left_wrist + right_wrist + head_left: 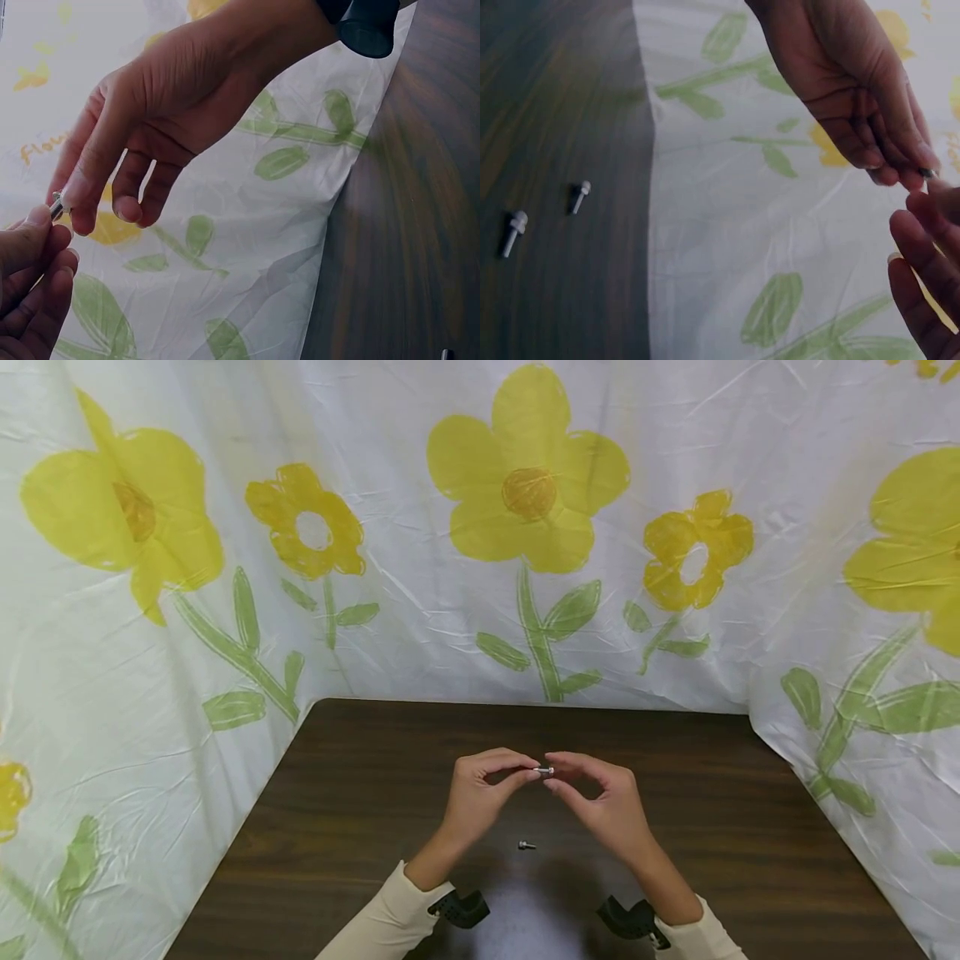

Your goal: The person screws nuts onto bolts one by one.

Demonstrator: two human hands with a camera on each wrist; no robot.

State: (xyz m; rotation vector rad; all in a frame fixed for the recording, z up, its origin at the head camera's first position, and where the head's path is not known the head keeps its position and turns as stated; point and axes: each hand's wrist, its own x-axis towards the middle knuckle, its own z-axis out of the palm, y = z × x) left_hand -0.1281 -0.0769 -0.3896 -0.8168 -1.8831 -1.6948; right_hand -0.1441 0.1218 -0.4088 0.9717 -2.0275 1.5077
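Observation:
A small silver bolt [544, 771] is held level between the two hands, above the table. My left hand [480, 789] pinches one end between thumb and fingertips. At the other end, the thumb and index finger of my right hand [603, 797] close around the thicker part; its other fingers [129, 196] curl loosely. In the left wrist view the bolt [57, 207] shows between the thumbs; in the right wrist view fingertips hide most of it. A second bolt [527, 845] lies on the table below the hands.
The dark wooden table [337, 793] is bordered by a white sheet [405, 635] printed with yellow flowers. In the right wrist view two bolts, a nearer one [514, 232] and a farther one [580, 196], lie on the tabletop. Both wrists wear black camera mounts [461, 910].

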